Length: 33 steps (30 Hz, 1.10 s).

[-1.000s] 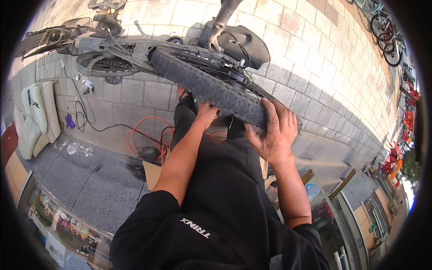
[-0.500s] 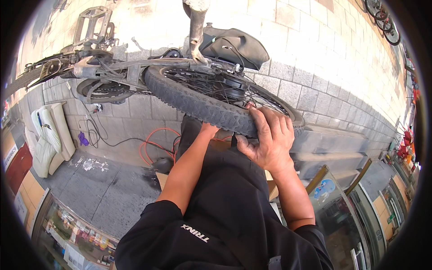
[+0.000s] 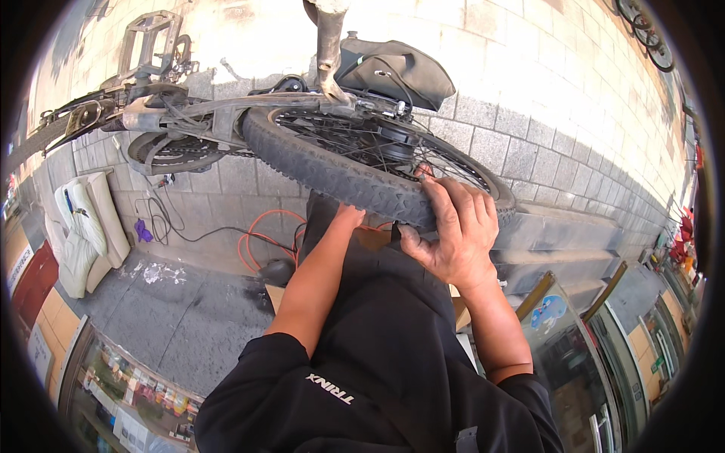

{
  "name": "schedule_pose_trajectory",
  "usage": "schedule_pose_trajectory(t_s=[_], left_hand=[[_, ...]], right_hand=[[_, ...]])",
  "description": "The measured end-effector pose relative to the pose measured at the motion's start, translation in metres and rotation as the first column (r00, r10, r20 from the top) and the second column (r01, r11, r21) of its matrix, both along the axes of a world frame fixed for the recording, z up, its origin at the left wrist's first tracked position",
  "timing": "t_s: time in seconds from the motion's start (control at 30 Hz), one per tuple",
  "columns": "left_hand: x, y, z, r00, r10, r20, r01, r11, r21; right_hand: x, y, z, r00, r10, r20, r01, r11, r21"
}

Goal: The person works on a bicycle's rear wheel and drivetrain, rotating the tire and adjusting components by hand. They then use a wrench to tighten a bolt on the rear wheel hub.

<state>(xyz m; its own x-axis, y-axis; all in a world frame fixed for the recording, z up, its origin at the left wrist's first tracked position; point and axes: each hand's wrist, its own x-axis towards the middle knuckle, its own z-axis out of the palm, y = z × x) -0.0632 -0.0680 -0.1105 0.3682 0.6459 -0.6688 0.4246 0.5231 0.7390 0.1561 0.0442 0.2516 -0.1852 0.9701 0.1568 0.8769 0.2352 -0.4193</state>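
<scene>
A black knobbly bicycle tyre (image 3: 332, 174) sits on the spoked rear wheel in front of me, with a dark hub (image 3: 396, 143) at its centre. The wheel is still in the bicycle frame (image 3: 189, 117). My right hand (image 3: 461, 234) clasps the near right part of the tyre, fingers over the upper side and thumb on the outer edge. My left hand (image 3: 349, 216) reaches beneath the tyre, and most of it is hidden. A fingertip (image 3: 425, 170) shows inside the rim beside my right fingers; I cannot tell which hand it belongs to.
A dark bag (image 3: 396, 72) lies beyond the wheel. An orange hose (image 3: 248, 243) and black cable (image 3: 200, 238) run over the ground at left, near a cushioned seat (image 3: 91, 226). Stone steps (image 3: 566, 234) stand at right; more bicycles (image 3: 642, 34) are at far right.
The view has shifted slightly. My right hand stays on the tyre with little change in grip, and the fingertip inside the rim shows more clearly.
</scene>
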Motion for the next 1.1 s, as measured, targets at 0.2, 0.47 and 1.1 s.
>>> schedule_pose_trajectory(t_s=[0.2,0.47,1.1], left_hand=[[0.003,0.027,0.03,0.967,0.229,0.111,-0.202,0.957,-0.209],[0.022,0.038,0.042,0.857,0.472,0.209,-0.397,0.861,-0.319],[0.028,0.051,0.091,0.777,0.627,0.06,-0.528,0.701,-0.479]], right_hand=[[0.002,-0.002,-0.002,1.0,-0.004,0.017,0.004,1.0,0.005],[0.002,-0.003,-0.003,0.999,-0.003,0.033,0.003,1.0,-0.006],[0.0,-0.003,0.001,0.998,-0.007,0.057,0.007,1.0,-0.014]])
